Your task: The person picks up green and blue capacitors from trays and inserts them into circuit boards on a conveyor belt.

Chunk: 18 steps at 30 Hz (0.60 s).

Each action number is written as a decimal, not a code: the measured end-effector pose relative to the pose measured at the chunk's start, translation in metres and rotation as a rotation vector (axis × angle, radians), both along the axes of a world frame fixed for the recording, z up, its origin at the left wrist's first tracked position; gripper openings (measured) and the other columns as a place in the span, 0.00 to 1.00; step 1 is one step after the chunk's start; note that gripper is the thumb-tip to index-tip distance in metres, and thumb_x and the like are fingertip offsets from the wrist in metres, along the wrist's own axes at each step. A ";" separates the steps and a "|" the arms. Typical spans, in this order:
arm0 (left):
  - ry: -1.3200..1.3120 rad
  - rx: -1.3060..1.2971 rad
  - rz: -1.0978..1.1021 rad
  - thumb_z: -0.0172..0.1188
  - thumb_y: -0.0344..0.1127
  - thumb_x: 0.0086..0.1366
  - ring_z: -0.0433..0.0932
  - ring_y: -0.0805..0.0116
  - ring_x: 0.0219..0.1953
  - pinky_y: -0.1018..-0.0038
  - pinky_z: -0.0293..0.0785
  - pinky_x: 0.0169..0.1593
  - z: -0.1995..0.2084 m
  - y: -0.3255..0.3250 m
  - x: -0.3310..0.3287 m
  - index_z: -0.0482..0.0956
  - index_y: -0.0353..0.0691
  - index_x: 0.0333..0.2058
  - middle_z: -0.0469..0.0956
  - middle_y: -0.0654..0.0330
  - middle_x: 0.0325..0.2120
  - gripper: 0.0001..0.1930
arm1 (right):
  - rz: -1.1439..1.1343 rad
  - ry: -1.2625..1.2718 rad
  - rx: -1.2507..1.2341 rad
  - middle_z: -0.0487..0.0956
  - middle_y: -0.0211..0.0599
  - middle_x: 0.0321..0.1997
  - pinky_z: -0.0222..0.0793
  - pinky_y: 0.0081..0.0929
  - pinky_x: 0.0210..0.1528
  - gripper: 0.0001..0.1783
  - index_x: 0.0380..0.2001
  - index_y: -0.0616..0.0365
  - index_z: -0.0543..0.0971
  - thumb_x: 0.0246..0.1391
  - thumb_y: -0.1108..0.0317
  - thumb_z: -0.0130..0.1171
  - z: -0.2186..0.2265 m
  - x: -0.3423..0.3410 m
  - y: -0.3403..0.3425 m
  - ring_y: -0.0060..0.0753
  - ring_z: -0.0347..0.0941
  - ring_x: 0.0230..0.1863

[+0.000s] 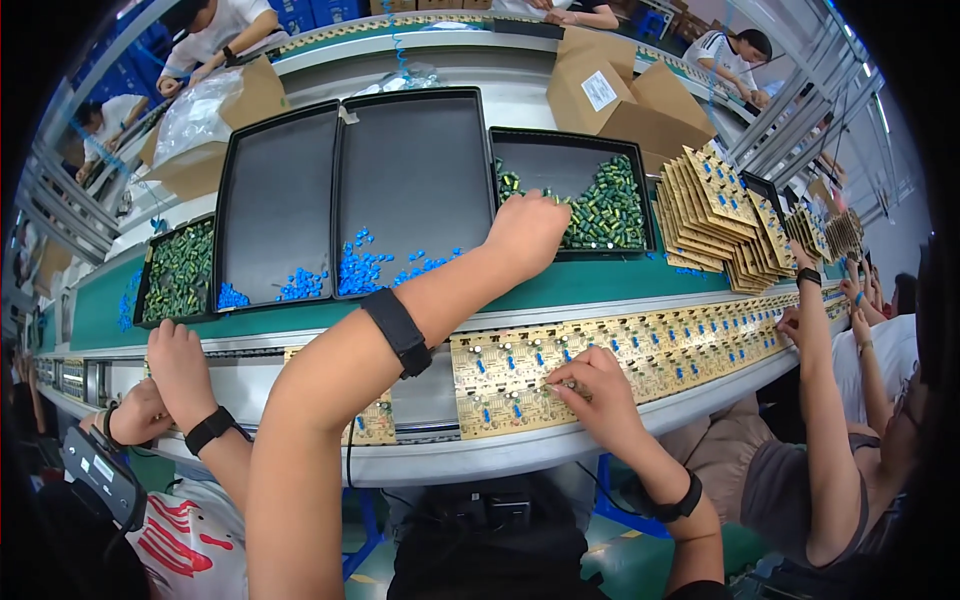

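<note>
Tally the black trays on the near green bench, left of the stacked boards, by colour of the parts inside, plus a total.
Green parts: 2 (far-left tray, far-right tray)
Blue parts: 2 (left-middle tray, right-middle tray)
Total: 4

Floor (625,540) was green with yellow markings (366,578); blue metal legs (362,545) stood under the worktop (590,288). Silver framing (68,180) flanked both sides. Second bench line (470,42) ran behind, blue crates (310,12) back left. Strip light (882,112) glowed upper right.
</note>
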<state>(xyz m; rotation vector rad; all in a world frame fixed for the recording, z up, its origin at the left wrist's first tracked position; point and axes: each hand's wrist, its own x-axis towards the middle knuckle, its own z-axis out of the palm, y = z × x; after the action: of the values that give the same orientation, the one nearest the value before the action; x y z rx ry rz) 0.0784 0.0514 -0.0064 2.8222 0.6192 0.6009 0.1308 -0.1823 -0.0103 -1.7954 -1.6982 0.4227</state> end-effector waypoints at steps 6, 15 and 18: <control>-0.254 -0.367 -0.086 0.60 0.29 0.53 0.77 0.59 0.31 0.64 0.73 0.35 0.015 -0.013 -0.021 0.75 0.38 0.29 0.77 0.56 0.24 0.04 | 0.026 -0.016 -0.011 0.70 0.33 0.29 0.62 0.33 0.37 0.08 0.28 0.53 0.79 0.41 0.73 0.65 0.001 -0.004 0.001 0.39 0.66 0.35; -0.065 -0.642 -0.132 0.64 0.31 0.55 0.76 0.73 0.24 0.76 0.71 0.30 0.045 -0.034 -0.092 0.78 0.38 0.32 0.77 0.60 0.20 0.07 | 0.345 -0.400 -0.003 0.70 0.30 0.30 0.61 0.33 0.39 0.07 0.26 0.52 0.78 0.40 0.67 0.64 0.020 -0.002 0.024 0.34 0.67 0.39; -0.032 -0.963 -0.065 0.63 0.31 0.58 0.76 0.78 0.24 0.80 0.71 0.30 0.046 -0.039 -0.118 0.80 0.36 0.36 0.78 0.62 0.20 0.08 | 0.399 -0.456 -0.052 0.70 0.29 0.31 0.61 0.32 0.40 0.07 0.25 0.51 0.78 0.41 0.65 0.63 0.022 -0.005 0.029 0.34 0.67 0.39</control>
<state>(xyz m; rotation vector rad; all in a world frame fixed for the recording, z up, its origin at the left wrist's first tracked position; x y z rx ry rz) -0.0395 0.0126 0.0392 1.9120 0.5895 0.2247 0.1255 -0.1534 0.0118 -1.6706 -2.3993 0.2299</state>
